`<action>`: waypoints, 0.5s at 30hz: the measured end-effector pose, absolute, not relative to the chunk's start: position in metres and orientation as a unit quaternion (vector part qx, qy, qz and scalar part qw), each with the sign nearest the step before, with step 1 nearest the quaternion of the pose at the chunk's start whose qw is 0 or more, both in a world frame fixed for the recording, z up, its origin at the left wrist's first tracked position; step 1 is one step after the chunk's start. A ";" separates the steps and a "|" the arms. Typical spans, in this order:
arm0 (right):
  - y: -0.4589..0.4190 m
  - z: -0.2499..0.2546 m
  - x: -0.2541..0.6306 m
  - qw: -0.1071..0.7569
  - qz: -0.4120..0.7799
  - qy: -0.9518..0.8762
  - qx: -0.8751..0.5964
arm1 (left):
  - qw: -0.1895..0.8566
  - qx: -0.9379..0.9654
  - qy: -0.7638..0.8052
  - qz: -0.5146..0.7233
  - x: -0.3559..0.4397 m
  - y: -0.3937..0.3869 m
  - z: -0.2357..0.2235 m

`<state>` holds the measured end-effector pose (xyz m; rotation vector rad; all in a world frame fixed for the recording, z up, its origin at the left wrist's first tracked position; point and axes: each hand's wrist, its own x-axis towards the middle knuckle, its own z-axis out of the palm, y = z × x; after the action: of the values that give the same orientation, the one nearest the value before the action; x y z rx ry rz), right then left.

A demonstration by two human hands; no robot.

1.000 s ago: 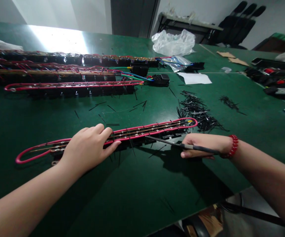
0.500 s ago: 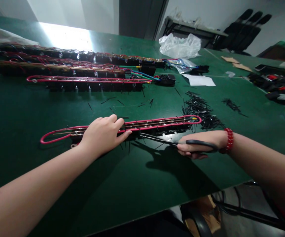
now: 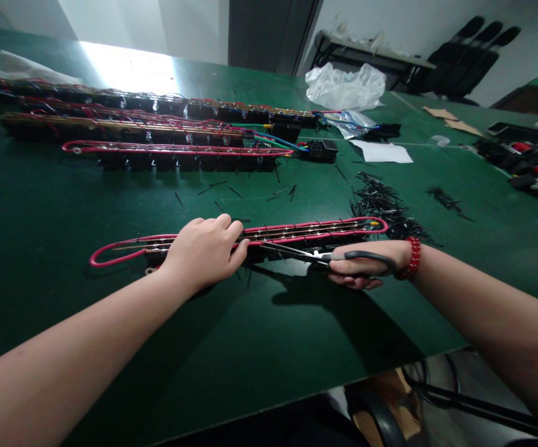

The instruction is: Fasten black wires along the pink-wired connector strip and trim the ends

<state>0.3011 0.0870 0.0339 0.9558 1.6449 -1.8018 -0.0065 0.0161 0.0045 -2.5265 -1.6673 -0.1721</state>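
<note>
okay, from my end the right hand [image 3: 355, 266] just slid in closer, clutching the scissors [image 3: 321, 256], so i reckon they're in reach of the red-cabled strip [image 3: 297, 233] lying on the green table [image 3: 250, 347], left hand [image 3: 206, 248] clasped over it.

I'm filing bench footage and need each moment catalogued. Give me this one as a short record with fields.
Left hand: gripping the wired strip
Right hand: holding scissors, blades pointing toward the left hand
Blade contact: cannot tell
Strip: long, dark, edged by a red cable looping past its left end
Wrist: red bracelet, right arm
Loose pieces: heap of thin black pieces beyond strip's right end
Surface: green table
</note>
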 end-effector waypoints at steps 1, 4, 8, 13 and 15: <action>0.089 0.032 0.303 0.259 -0.671 0.602 0.346 | 0.054 -0.832 -0.549 -0.056 -0.007 0.016 0.005; 0.092 0.032 0.304 0.263 -0.686 0.592 0.333 | 0.053 -0.833 -0.547 -0.058 -0.007 0.016 0.005; 0.094 0.036 0.302 0.263 -0.705 0.573 0.325 | 0.052 -0.836 -0.542 -0.064 -0.007 0.016 0.004; 0.093 0.036 0.302 0.273 -0.722 0.554 0.311 | 0.047 -0.839 -0.538 -0.067 -0.007 0.017 0.004; 0.090 0.036 0.302 0.271 -0.725 0.551 0.311 | 0.045 -0.839 -0.538 -0.066 -0.007 0.017 0.005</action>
<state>0.3023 0.0902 0.0359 0.8367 1.4848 -1.9534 -0.0068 0.0171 0.0047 -2.5635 -1.6432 -0.2028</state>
